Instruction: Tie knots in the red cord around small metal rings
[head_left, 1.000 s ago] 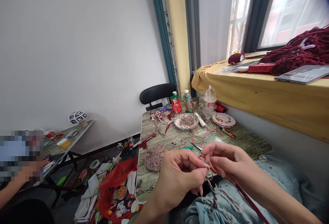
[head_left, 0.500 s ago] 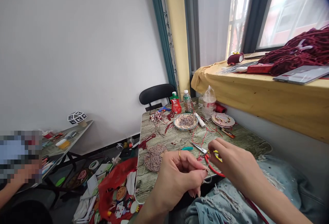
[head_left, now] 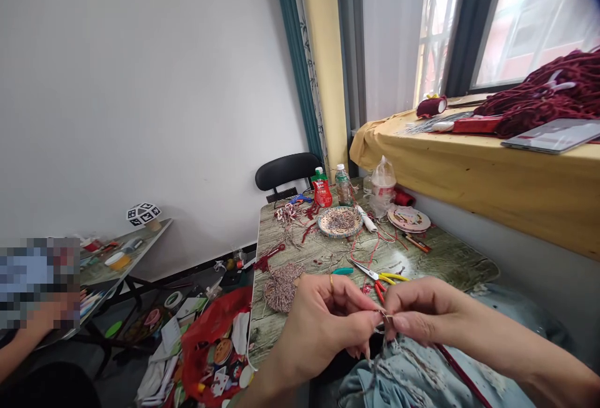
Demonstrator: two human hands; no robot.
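My left hand is closed in a pinch on a thin pale cord above the table's front edge. Facing it, my right hand pinches the same cord, its fingertips almost touching the left ones. Loose cord ends hang below the fingers over the light blue ripped jeans. Just beyond the hands lies a silver-tipped tool with red and yellow handles, pliers or scissors. A teal-handled item lies beside it. Left of my left hand rests a bundle of mottled yarn.
A woven plate of small bits, a red pouch and a plastic bottle stand farther back. Dark red cord is heaped on the yellow-covered sill. A red bag is on the floor. At left, another person's arm shows.
My right hand has come down and left from above the red-and-yellow-handled tool to meet my left hand at the cord. The left hand has stayed almost still.
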